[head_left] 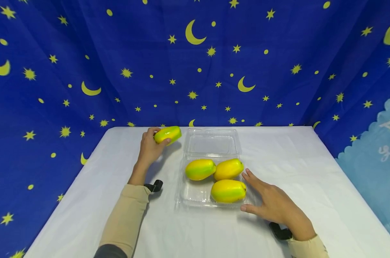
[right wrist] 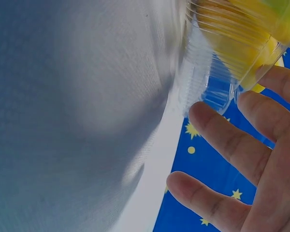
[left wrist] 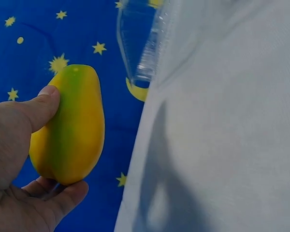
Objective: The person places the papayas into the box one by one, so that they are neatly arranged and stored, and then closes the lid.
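My left hand (head_left: pixel 149 148) grips a yellow-green papaya (head_left: pixel 169 134) above the table, to the left of the box lid. In the left wrist view, the thumb lies along the side of this papaya (left wrist: pixel 72 125) and the fingers curl under its lower end. Three more papayas lie in a clear plastic box (head_left: pixel 193 195): one at the back left (head_left: pixel 200 169), one at the back right (head_left: pixel 228 169), one at the front right (head_left: pixel 228 191). Beside the box's right wall, my right hand (head_left: pixel 275 204) has its fingers spread, holding nothing. Its fingertips (right wrist: pixel 203 113) are right at the box wall.
The box's hinged lid (head_left: pixel 212 141) lies folded back toward the far table edge. A white cloth covers the table (head_left: pixel 288 154). Behind and at both sides hangs a blue curtain (head_left: pixel 156 53) with yellow moons and stars.
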{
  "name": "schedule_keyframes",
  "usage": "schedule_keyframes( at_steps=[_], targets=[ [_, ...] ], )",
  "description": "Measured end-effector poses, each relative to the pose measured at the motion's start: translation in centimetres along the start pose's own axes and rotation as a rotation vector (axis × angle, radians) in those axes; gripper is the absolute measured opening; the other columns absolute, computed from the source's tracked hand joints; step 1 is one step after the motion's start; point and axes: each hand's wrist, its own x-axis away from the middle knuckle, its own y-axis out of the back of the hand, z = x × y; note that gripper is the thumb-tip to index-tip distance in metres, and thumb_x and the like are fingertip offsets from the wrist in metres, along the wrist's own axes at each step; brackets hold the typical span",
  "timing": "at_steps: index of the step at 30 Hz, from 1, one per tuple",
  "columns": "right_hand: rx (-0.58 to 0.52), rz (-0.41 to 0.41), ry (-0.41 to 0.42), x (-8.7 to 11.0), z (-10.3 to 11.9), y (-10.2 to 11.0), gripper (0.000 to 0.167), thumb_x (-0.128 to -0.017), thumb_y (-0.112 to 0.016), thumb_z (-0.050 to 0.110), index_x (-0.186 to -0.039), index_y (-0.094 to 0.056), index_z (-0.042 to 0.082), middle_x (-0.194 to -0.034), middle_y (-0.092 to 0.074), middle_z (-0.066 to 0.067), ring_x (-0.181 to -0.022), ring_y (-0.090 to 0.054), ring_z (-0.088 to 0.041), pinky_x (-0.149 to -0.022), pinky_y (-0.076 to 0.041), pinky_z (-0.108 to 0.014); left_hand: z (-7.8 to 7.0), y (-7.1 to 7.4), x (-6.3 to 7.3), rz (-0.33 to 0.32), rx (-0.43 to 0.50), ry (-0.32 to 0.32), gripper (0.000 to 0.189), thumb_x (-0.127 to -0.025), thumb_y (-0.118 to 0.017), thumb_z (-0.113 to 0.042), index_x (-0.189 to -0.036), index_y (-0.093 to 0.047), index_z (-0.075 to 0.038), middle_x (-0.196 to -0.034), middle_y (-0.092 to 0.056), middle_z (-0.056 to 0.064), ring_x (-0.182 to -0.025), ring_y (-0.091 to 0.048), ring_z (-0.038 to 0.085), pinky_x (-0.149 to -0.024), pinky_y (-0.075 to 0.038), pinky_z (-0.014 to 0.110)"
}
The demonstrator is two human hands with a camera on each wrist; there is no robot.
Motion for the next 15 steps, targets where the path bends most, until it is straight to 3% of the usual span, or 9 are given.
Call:
schedule_keyframes(
  at_steps=[15],
  targets=[
    [-0.011, 0.03, -0.021, -0.2, 0.1, 0.1, 0.101, -0.08, -0.065, 0.075, -0.159, -0.027, 0.026, -0.166, -0.027, -0.002, -0.133, -0.054, -0.037, -0.1, -0.05, -0.057, -3.5, 1.3, 1.6, -0.071, 0.038, -0.031, 0.063, -0.088, -0.076, -0.04, -0.138, -0.048, -0.012, -0.131, -0.049, 0.017, -0.111, -0.051, 0.029, -0.091, -0.046, 0.042]
  ],
)
